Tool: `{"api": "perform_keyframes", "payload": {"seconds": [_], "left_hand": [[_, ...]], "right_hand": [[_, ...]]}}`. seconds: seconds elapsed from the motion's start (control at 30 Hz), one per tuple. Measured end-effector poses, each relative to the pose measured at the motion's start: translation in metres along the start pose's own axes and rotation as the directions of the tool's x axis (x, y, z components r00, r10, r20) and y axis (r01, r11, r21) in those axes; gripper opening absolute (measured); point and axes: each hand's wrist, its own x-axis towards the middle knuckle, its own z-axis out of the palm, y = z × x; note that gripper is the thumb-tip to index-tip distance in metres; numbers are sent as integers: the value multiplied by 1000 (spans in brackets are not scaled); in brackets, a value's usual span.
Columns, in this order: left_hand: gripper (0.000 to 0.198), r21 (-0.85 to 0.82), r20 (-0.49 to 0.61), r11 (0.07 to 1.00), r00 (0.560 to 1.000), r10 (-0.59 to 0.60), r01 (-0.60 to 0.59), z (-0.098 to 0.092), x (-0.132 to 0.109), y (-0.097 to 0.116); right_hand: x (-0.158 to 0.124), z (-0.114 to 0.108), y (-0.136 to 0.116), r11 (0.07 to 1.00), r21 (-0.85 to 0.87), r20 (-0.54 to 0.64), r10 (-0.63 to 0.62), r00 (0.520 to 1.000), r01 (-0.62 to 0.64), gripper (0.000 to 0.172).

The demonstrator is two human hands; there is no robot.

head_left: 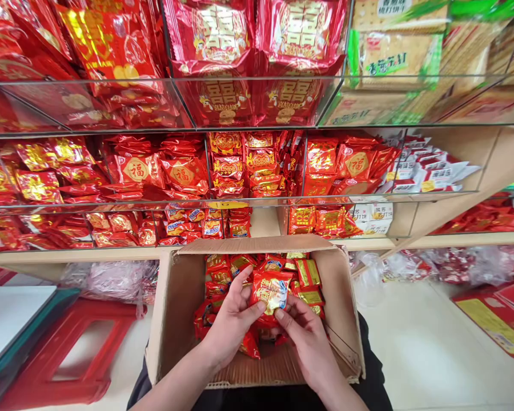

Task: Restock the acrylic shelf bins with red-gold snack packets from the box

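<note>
Both hands are pinching one red-and-gold snack pkt [270, 292], held over the open cardboard box [336, 285], approx. mid-box. L hand [231, 319]: thumb on the pkt's front, near its lower-left corner, index finger raised along the left side. R hand [304, 334]: thumb at the lower-right edge, other fingers curled at/behind the right side, partly hidden.

Box sits near, btwn parts of the person's dark clothing [373, 365]. Inside: loose red pkts [216, 278], mostly left & far, plus gold-wrapped pkts [309, 273] far right, just past the R hand.

Beyond the box, shelves w/ clear dividers. Bottom row: blue-and-orange-marked pkts [196, 216] left of ctr., white cracker pkts [372, 218] to the right. Mid row: red pkts w/ gold diamond labels [137, 169] left, white pkts [439, 170] far right. Top row: big double-happiness packs [223, 31] ctr., green-edged cracker packs [396, 57] right. Yellow tag [227, 204] on the mid shelf edge, text too small to read.

Floor [415, 348]: red plastic frame w/ cut-out [96, 374] left, red-and-yellow carton [494, 322] right, clear plastic bags [115, 279] under the shelves.
</note>
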Motion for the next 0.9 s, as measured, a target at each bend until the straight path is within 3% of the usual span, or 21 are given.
{"api": "perform_keyframes", "payload": {"seconds": [0.1,0.2,0.33,0.43,0.5,0.6,0.67,0.73,0.8,0.9], "left_hand": [[55,130,70,991,998,-5,-4,-6,0,2],[53,464,118,883,993,23,-76,-11,-5,5],[52,794,249,553,965,84,-253,-20,-10,25],[39,909,313,179,900,305,-377,-41,4,56],[32,958,282,-79,850,445,-277,-61,22,77],[42,953,81,-299,909,408,49,-87,51,99],[52,916,-43,-363,943,330,169,-97,64,103],[58,903,-97,-378,954,283,204,-101,70,102],[59,901,-119,-376,956,268,217,-101,70,101],[56,904,-152,-352,951,269,244,-99,69,102]], "right_hand": [[1,-6,-3,984,-144,38,-100,994,104,34],[3,-13,-11,881,-406,137,-203,969,242,47],[4,-18,-37,599,-718,310,-181,933,355,26],[14,-18,-64,465,-772,332,-286,899,433,22],[30,-15,-82,388,-782,320,-422,848,488,26],[68,-4,-103,161,-838,383,-508,771,522,24],[99,8,-109,9,-873,433,-449,782,488,21],[133,22,-109,-77,-903,424,-326,845,423,21],[167,35,-102,-124,-926,376,-199,905,358,24],[213,50,-81,-150,-932,340,-58,939,329,27]]}}
